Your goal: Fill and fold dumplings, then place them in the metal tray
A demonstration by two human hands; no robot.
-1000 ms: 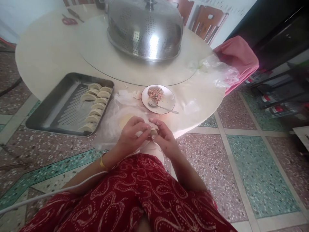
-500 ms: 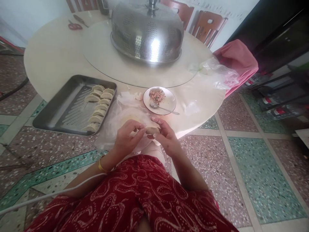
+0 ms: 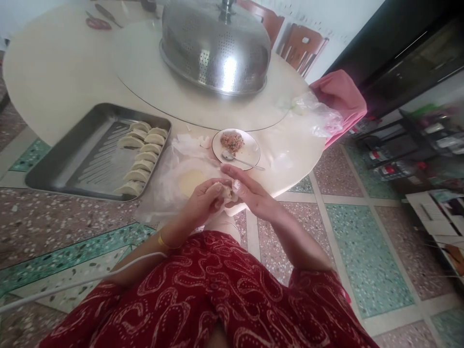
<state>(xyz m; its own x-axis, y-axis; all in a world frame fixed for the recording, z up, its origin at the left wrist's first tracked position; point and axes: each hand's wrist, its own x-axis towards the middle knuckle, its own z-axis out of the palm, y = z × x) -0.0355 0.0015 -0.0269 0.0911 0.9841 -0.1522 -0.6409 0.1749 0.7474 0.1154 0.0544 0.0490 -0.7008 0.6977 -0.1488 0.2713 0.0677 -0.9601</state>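
Dumpling [image 3: 228, 192] held just off the counter's [image 3: 65, 82] near edge, pinched between left hand [image 3: 203, 203] and right hand [image 3: 250, 193], both grips pressed together on the dough. Round wrapper [image 3: 190, 180] laid on plastic sheet [image 3: 163, 193] at the near edge; plate [image 3: 250, 152] of filling [image 3: 232, 140] with spoon [image 3: 239, 159] set just beyond. Tray [image 3: 72, 159] of folded dumplings [image 3: 141, 154] placed at the left near edge.

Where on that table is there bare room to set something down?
The left half of the metal tray, beside the dumpling rows, is bare. So is the tabletop between tray and scissors. It is crowded near both hands: wrappers, filling plate, plastic.
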